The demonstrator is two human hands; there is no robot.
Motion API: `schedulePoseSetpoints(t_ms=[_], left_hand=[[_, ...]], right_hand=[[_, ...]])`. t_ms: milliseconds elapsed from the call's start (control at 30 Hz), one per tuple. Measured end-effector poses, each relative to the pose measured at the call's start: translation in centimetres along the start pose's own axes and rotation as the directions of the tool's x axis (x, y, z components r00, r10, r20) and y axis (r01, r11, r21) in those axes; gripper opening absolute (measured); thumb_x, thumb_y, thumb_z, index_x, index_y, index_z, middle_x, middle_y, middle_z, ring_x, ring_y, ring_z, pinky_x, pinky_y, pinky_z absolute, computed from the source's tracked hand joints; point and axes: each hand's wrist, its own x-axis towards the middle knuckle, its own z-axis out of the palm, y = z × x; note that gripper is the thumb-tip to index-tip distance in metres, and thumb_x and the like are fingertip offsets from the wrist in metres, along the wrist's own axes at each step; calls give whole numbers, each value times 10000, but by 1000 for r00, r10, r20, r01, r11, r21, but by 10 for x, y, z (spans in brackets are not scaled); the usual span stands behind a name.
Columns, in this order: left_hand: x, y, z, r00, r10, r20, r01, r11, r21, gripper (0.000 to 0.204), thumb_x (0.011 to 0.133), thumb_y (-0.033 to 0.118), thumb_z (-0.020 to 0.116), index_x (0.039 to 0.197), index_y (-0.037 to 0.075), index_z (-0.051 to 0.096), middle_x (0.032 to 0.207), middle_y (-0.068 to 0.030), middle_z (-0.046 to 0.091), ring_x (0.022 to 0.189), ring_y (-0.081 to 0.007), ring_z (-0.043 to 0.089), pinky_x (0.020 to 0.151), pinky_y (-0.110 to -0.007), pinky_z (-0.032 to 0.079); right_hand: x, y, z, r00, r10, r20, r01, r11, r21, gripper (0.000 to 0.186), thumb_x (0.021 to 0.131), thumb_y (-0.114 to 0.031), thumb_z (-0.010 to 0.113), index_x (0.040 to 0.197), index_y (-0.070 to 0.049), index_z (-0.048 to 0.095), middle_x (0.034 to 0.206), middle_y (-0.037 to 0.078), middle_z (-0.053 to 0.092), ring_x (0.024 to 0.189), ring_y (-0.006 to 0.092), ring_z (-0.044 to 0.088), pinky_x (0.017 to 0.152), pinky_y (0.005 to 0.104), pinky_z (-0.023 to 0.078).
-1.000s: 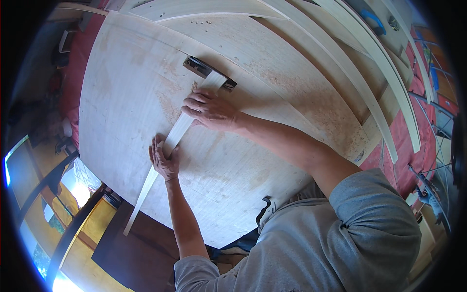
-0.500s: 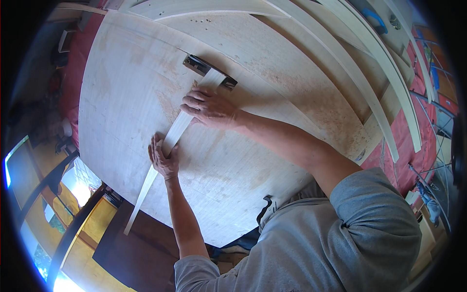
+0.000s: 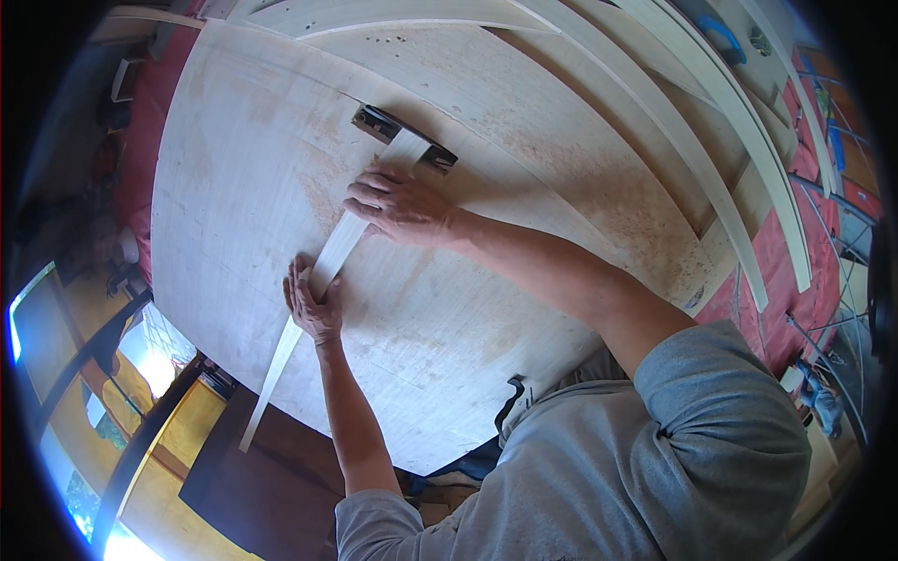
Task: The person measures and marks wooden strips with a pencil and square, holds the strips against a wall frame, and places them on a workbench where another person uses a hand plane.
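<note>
A long, pale wooden strip (image 3: 339, 251) lies slantwise over the worktable, narrowing toward its near left end, which sticks out past the table edge. My right hand (image 3: 402, 206) is closed over its upper part, fingers across the top face. Lower down, my left hand (image 3: 315, 301) grips the same strip, with the thumb on one side and fingers on the other. The strip's far end rests across a dark, narrow metal tool (image 3: 376, 122), which looks like a hand plane. Part of that tool is hidden under the wood.
Fine shavings and dust lie on the broad pale wooden tabletop (image 3: 234, 187). Several curved wooden strips (image 3: 655, 103) rest at the far right. Red covering (image 3: 136, 178) shows beyond the left edge, and a dark brown panel (image 3: 262, 477) stands below the near left edge.
My right hand has shifted very slightly to the left along with the strip. The left hand and the metal tool look almost unmoved.
</note>
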Motion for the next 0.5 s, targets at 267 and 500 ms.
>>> schedulePoseSetpoints(t_ms=[267, 500], left_hand=[[4, -4, 2, 1000, -3, -5, 3, 1000, 6, 614, 926, 534, 766, 1312, 76, 632, 1493, -137, 642, 1408, -354, 584, 1215, -537, 385], [3, -6, 3, 999, 26, -30, -26, 1000, -13, 565, 939, 482, 775, 1302, 79, 619, 1491, -133, 641, 1404, -352, 587, 1203, -560, 388]], right_hand=[[7, 4, 2, 1000, -9, -6, 9, 1000, 5, 551, 850, -372, 826, 1293, -70, 699, 1340, 64, 648, 1343, 252, 549, 1220, 440, 374], [10, 6, -2, 999, -34, -31, 35, 999, 24, 593, 777, -393, 850, 1256, -86, 681, 1301, 58, 637, 1308, 244, 544, 1199, 446, 368]])
